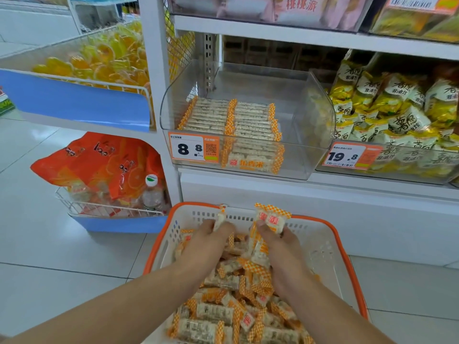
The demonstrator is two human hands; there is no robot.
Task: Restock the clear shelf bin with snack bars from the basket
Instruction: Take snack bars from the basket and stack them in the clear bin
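Observation:
A white basket with an orange rim [330,247] stands on the floor below the shelf, heaped with several snack bars [223,311] in clear wrappers with orange-checked ends. My left hand [206,242] grips one bar that sticks up above its fingers. My right hand [280,247] holds a few bars, their ends standing up over the far rim. The clear shelf bin [305,120] above holds neat rows of the same bars on its left side; its right side is bare.
A price tag reading 8.8 [193,148] is on the bin's front. A bin of yellow snack bags [397,115] sits to its right. Left, a wire rack holds orange jelly cups [99,60], and an orange bag [99,165] lies in a low wire basket.

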